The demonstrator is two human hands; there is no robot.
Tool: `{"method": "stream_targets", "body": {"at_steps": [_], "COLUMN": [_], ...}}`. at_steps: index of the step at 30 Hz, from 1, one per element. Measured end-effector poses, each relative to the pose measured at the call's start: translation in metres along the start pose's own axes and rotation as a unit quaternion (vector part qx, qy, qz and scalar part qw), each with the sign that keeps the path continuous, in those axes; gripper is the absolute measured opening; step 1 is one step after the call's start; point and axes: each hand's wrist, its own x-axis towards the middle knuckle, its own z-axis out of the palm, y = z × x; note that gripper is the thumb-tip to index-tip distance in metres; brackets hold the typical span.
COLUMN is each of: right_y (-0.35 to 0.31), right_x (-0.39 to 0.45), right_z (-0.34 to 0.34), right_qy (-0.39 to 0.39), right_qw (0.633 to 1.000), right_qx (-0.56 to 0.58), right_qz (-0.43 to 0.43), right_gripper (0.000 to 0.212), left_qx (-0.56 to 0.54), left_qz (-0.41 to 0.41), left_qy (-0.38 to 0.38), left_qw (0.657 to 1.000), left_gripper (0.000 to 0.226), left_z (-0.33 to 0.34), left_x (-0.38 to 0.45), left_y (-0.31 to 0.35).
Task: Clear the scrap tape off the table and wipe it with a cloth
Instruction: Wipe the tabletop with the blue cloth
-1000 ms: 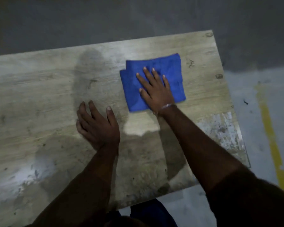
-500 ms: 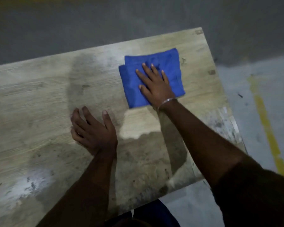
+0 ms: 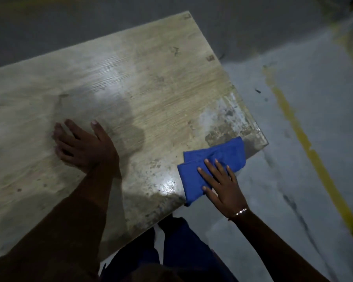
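Cloth (image 3: 212, 159) under my flat, spread right hand (image 3: 222, 186) reaches the surface (image 3: 151, 88) corner; left hand (image 3: 84, 145), fingers spread, braces. Pressing evenly should keep it from sliding off.

A folded blue cloth (image 3: 214, 163) lies at the near right corner of the worn, pale wood-grain table (image 3: 143, 82) — partly hanging past the edge. The right hand (image 3: 222, 184) presses it flat with straight fingers. The left hand (image 3: 84, 147) rests spread on the tabletop, well apart. A yellow painted line (image 3: 306, 143) crosses the grey floor.
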Motion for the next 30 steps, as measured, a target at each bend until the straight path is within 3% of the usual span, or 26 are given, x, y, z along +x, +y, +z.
{"method": "stream_targets", "body": {"at_steps": [6,13,19,24,30], "right_y": [-0.003,-0.007,-0.007,0.002,0.037], "right_x": [0.092,0.345,0.527,0.544,0.450], "right_z": [-0.018,-0.074,-0.126,-0.128,-0.099], "right_qy": [0.008,0.024,-0.049,-0.021,0.035], "right_qw": [1.000,0.999,0.994,0.993,0.990], "right_qx": [-0.017,-0.029,-0.029,-0.044,-0.075], "right_qz": [0.005,-0.034,-0.095,-0.110,-0.116], "right_gripper": [0.058,0.058,0.060,0.060,0.059], "left_qx": [-0.004,0.043,0.021,0.012,0.019], "left_qz": [-0.001,0.004,0.007,0.010,0.026], "left_qy": [0.005,0.035,0.057,0.061,0.074], "left_qw": [1.000,0.998,0.998,0.998,0.997], "left_gripper": [0.071,0.063,0.056,0.055,0.054], "left_z": [0.000,-0.002,-0.002,0.000,-0.002], "left_x": [0.002,0.001,0.000,0.002,-0.008], "left_y": [0.002,0.009,0.015,0.015,0.016]}}
